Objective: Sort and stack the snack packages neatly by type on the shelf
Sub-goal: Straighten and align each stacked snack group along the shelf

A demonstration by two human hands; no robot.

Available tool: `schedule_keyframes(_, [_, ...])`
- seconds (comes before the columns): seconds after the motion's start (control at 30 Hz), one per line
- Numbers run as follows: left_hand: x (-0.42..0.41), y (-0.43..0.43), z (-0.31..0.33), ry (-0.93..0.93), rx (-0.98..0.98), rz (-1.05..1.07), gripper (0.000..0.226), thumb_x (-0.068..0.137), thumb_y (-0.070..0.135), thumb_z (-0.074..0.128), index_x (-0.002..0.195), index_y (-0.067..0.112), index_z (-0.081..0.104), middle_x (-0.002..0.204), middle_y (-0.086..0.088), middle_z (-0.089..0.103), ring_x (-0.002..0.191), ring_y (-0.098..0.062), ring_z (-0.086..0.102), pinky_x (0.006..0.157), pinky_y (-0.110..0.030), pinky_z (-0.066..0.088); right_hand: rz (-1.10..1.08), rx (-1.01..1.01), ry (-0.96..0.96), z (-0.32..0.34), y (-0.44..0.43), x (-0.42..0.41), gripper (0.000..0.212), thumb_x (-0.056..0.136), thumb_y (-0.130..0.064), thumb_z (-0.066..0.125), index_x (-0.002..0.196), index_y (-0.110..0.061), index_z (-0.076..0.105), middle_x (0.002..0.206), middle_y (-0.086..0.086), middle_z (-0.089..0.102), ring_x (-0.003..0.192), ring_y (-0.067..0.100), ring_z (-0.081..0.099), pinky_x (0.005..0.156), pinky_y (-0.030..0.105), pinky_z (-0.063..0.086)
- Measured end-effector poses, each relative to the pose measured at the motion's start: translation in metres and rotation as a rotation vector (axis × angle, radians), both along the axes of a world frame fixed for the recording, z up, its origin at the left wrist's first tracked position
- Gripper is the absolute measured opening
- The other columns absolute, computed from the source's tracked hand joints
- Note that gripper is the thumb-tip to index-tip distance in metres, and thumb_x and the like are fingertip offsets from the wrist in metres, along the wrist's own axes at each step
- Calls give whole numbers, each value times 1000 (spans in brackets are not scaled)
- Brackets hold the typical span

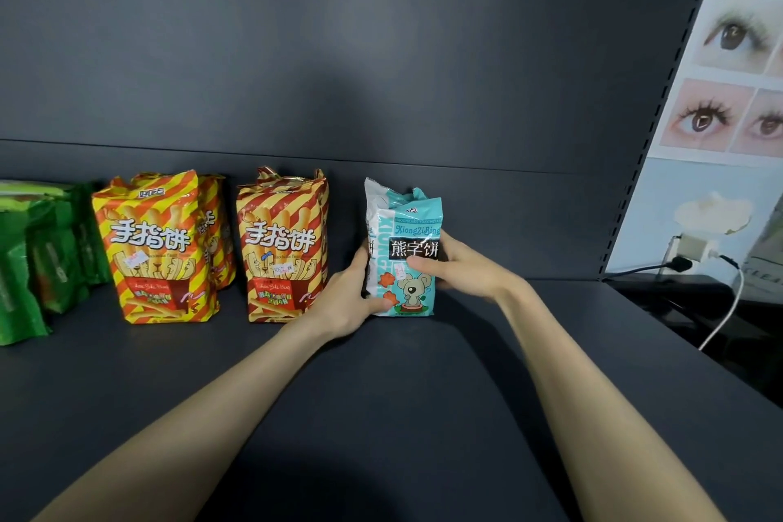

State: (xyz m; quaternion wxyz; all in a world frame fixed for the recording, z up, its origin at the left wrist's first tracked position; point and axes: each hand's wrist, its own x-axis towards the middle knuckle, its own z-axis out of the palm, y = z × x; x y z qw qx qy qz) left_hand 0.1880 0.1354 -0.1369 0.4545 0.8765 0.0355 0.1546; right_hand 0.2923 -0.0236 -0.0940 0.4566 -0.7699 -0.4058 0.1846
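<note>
Your left hand (351, 301) and right hand (462, 267) clasped teal bear-biscuit pack (417, 288) from both sides. Fingers (423, 265) curled round it, thumbs across front. Pack stood upright on shelf (381, 394), long axis vertical, directly between your hands; second teal pack seemed tucked behind. Nearest striped pack (281, 246) just beside left hand, narrow gap. Second striped stack (159, 246) and green packs (38, 259) farther left. Open shelf lay right of pack and toward you, right edge well apart. Judgement: left side tight, shift rightward safer.
</note>
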Motion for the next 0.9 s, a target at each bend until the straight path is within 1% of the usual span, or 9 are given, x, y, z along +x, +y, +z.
schedule_keyframes(0.1, [-1,-1,0,-16,7,8,84,86,8,65,149,24,12,136,-1,55,120,-14,55,100,-29,45,-15,8,3,-4,2,1,40,95,-20,53,129,-32,36,117,-16,59,102,0,60,83,19,53])
schedule_keyframes(0.2, [-1,0,1,-19,16,12,82,87,8,64,149,24,12,136,0,54,120,-14,55,99,-28,45,-16,3,5,-7,5,1,46,96,-25,52,137,-30,32,128,-10,57,115,9,57,100,32,47])
schedule_keyframes(0.27, [-1,0,0,-18,20,14,81,88,9,63,149,23,13,136,-1,54,120,-15,55,100,-29,44,-7,-12,9,-10,6,2,51,96,-29,50,142,-29,28,135,-7,54,121,12,54,104,36,43])
schedule_keyframes(0.37, [-2,0,1,-6,25,15,80,88,8,62,149,22,12,136,-1,54,121,-15,55,98,-27,43,4,-47,8,-12,8,2,55,97,-32,47,146,-29,21,139,-8,50,125,12,50,108,38,40])
schedule_keyframes(0.57, [-4,2,1,8,16,16,81,89,6,60,150,22,9,138,-2,52,123,-15,52,102,-30,42,28,-77,21,-10,12,0,59,99,-32,41,149,-28,10,135,-14,45,125,8,46,110,32,36])
schedule_keyframes(0.67, [-3,3,1,27,21,10,79,89,6,60,149,21,10,137,-2,53,122,-14,53,100,-27,42,27,-77,49,-11,14,2,59,99,-35,40,150,-30,9,136,-13,44,127,10,44,112,35,34])
schedule_keyframes(0.73, [-3,4,1,38,13,5,78,89,5,60,149,20,12,138,-2,52,121,-14,54,101,-28,44,32,-81,69,-13,15,4,59,99,-36,40,149,-31,9,141,-11,43,130,12,43,113,37,33])
schedule_keyframes(0.8, [-3,5,2,45,14,0,77,89,4,60,148,18,13,138,-4,52,121,-16,54,103,-33,45,41,-82,80,-13,16,4,58,99,-37,39,149,-32,9,147,-8,39,133,13,41,110,33,34])
schedule_keyframes(0.9, [-3,6,2,45,26,-2,76,89,4,60,148,17,13,138,-4,51,121,-16,54,102,-33,46,36,-72,95,-13,16,2,58,100,-36,39,149,-32,9,148,-7,38,133,14,41,105,31,36])
